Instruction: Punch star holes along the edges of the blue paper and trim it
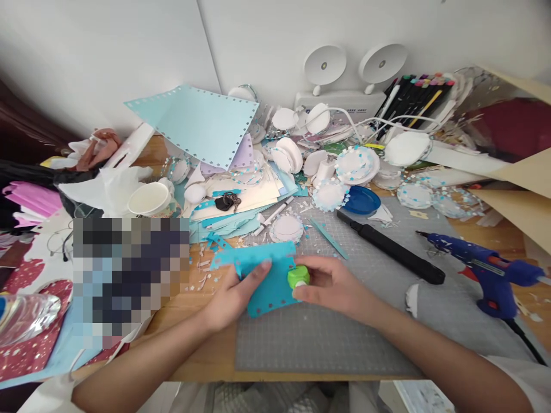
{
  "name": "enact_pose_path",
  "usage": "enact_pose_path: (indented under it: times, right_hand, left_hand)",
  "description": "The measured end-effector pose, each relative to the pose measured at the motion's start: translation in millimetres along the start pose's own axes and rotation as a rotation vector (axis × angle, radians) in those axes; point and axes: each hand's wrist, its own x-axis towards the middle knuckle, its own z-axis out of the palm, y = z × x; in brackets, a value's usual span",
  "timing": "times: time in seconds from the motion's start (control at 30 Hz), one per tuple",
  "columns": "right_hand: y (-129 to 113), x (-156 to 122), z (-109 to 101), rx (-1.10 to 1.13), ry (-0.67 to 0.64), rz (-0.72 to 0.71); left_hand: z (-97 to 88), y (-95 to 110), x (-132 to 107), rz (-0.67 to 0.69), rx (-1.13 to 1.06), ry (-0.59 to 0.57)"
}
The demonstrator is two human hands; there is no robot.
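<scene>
A bright blue sheet of paper (pixel 269 292) is gripped at its left side by my left hand (pixel 235 298), thumb on top and fingers beneath. Small star-shaped holes run along its lower edge. At the sheet's right edge, my right hand (pixel 333 287) is closed around a small green paper punch (pixel 298 276), which touches the paper. The punch's underside and some of my fingertips are hidden. Just beyond lies a white paper disc edged with stars (pixel 287 228). Cut blue strips (pixel 221 244) lie behind my left hand.
A grey cutting mat (pixel 301 344) lies beneath. On the right are a blue glue gun (pixel 482 264) and a black stick-like tool (pixel 394 249). White discs with star trim (pixel 357 164), a pale blue sheet (pixel 198 126) and a paper cup (pixel 150 199) crowd the back. A clear cup (pixel 32 318) stands left.
</scene>
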Motion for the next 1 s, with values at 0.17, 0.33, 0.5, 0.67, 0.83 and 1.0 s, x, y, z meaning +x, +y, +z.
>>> enact_pose_path:
  times: [0.17,0.33,0.5,0.67,0.83,1.0]
  right_hand:
    - [-6,0,-15,0.062,0.095,-0.034]
    - [-16,2,-27,-0.156,0.341,-0.18]
    - [-12,9,-43,-0.946,0.602,-0.463]
    - [-7,16,-55,-1.337,0.573,-0.603]
    - [-18,2,-37,-0.978,0.482,-0.779]
    - [-24,-14,-18,-0.537,-0.198,-0.366]
  left_hand:
    - [1.6,0,2,-0.119,-0.197,-0.081]
    - [-2.0,2,3,-0.079,-0.218,-0.036]
    - [-0.8,9,4,-0.086,-0.051,-0.116]
    - [6.7,18,-3,-0.017,-0.031,-0.134]
    - [14.3,17,-23,-0.014,-0.086,-0.09]
    - [22.3,5,-39,0.038,-0.171,-0.007]
